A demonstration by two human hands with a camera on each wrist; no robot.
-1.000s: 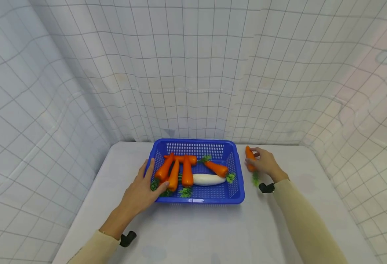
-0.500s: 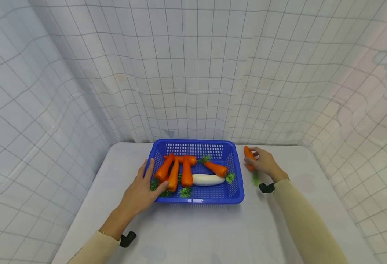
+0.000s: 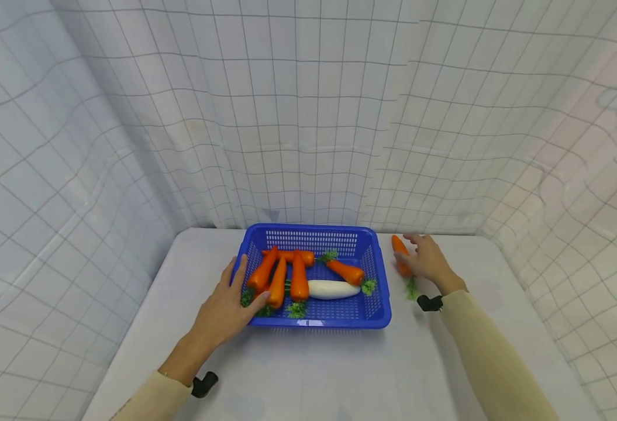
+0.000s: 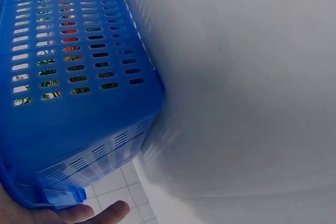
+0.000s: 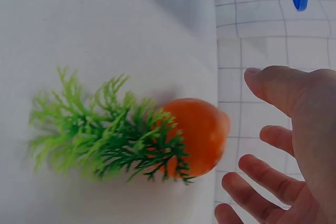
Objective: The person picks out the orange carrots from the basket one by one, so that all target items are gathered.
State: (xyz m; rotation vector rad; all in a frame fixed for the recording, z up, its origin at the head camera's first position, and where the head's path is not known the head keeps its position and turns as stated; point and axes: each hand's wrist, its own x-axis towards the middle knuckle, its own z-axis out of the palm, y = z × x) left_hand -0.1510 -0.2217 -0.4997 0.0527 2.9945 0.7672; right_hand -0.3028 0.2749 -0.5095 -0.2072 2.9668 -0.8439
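Note:
A blue plastic basket (image 3: 340,324) stands on the white table. In it lie several carrots (image 3: 299,280) with leafy green tops and one white radish (image 3: 331,289). My left hand (image 3: 226,307) rests at the basket's front left corner, fingers extended along the left rim and thumb over the front. The left wrist view shows its fingertips (image 4: 113,214) by the rim. Right of the basket, a single carrot (image 3: 400,248) lies on the table, its green leaves (image 5: 105,135) toward me. My right hand (image 3: 428,260) hovers just beside it, fingers spread and apart from it.
White sheets with a grey grid (image 3: 308,117) hang behind the table and on both sides. The table's back edge runs close behind the basket and the single carrot. White tabletop (image 3: 329,374) lies in front of the basket.
My right hand has let go of the carrot beside the basket; its fingers have spread and drawn slightly to the right. The left hand and basket have stayed put.

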